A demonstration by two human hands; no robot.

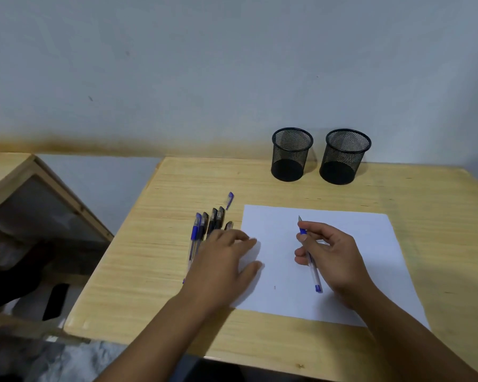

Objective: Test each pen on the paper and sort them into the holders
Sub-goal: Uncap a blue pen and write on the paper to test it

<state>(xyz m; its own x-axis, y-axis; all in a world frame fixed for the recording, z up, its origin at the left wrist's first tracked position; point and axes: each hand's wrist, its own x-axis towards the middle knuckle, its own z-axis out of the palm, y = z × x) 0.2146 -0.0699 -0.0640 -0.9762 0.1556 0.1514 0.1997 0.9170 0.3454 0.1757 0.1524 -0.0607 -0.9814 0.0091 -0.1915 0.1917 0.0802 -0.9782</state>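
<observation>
A white sheet of paper [351,244] lies on the wooden table [177,188]. My right hand [331,255] grips an uncapped blue pen [313,274] above the sheet, tip pointing away from me. My left hand [221,260] lies flat with straight fingers on the paper's left edge. Under and beyond that hand lies a row of several capped pens [207,224], blue and black. A loose blue pen cap [229,200] sits just past them. Two black mesh holders stand at the back, the left holder [291,154] and the right holder [344,157], both looking empty.
The table backs onto a pale wall. Left of the table stands a wooden frame with a grey panel [39,205], with dark items on the floor below. The table's left edge runs close to the pens.
</observation>
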